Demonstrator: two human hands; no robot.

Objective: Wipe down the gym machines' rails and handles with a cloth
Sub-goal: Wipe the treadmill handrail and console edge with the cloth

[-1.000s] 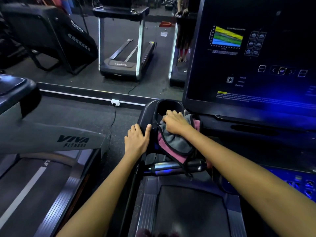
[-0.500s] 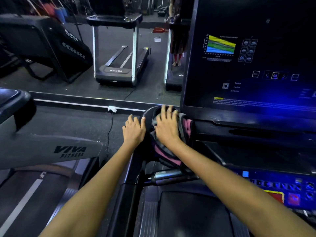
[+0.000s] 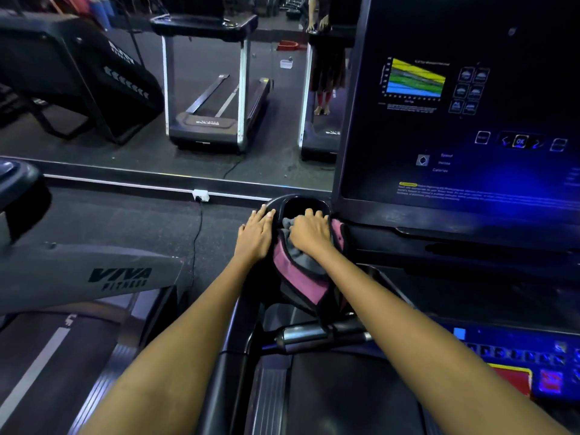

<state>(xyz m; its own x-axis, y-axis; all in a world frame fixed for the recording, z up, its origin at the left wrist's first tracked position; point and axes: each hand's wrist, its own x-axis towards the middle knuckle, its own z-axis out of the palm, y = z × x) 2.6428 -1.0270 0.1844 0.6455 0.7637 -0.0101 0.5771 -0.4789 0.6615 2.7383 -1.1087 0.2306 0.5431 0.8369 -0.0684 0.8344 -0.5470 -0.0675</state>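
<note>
A pink and grey cloth (image 3: 296,277) lies bunched over the left corner of the treadmill console, just below the black cup holder (image 3: 301,204). My right hand (image 3: 309,232) presses down on the cloth with its fingers curled into it. My left hand (image 3: 255,233) rests flat, fingers apart, on the black left rail (image 3: 232,346) beside the cup holder. A chrome handle bar (image 3: 310,335) runs across below the cloth, partly covered by the cloth's hanging edge.
The large dark console screen (image 3: 455,120) rises at the right, with a lit button panel (image 3: 518,356) below it. A grey VIVA FITNESS treadmill arm (image 3: 94,274) sits at the left. A mirror ahead reflects other treadmills. A cable (image 3: 197,233) runs from a floor socket.
My right hand went up with the cloth to the cup holder rim, then curled its fingers into the cloth. My left hand slid forward along the rail.
</note>
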